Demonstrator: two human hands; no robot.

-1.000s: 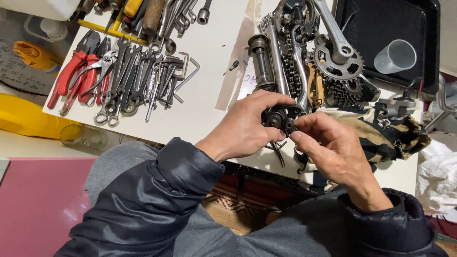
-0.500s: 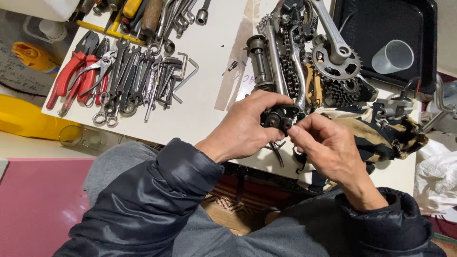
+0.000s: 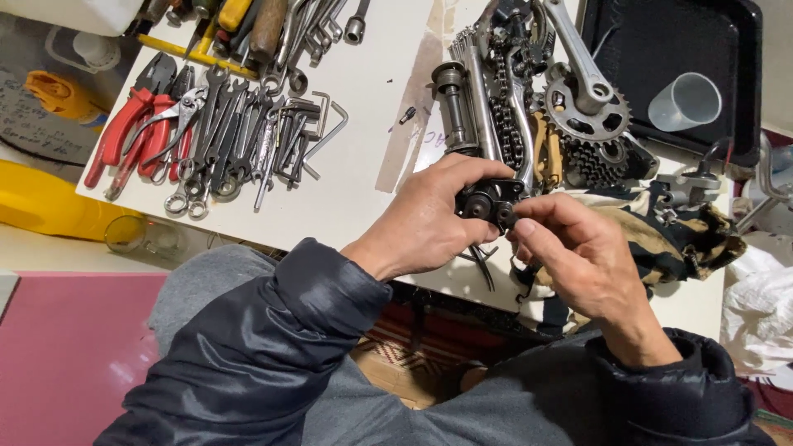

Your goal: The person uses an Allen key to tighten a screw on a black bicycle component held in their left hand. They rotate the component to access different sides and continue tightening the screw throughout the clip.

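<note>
At the near edge of the white bench [image 3: 363,165], just above my lap, I hold a small black metal part [image 3: 487,202], blocky, with rounded bosses, dull and greasy in finish. My left hand [image 3: 429,223] is closed round it from the left; my right hand [image 3: 578,256] pinches its near end between thumb and fingertips. Both grips are clamped on the part.

Risks, as I judge them: the part sits over the bench edge, so a slip on an oily surface would drop it into my lap or onto the floor. A small fitting worked loose could be lost the same way.

Adjacent items: a dark bicycle chain [image 3: 505,124], linked and greasy; a toothed steel chainring with crank arm [image 3: 591,103], bright and hard-edged; a soiled tan and black rag [image 3: 661,235], soft and crumpled. Further left lie steel spanners and hex keys [image 3: 248,140] and red-handled pliers [image 3: 132,132]. A clear plastic cup [image 3: 684,101] lies in a black tray [image 3: 661,33].
</note>
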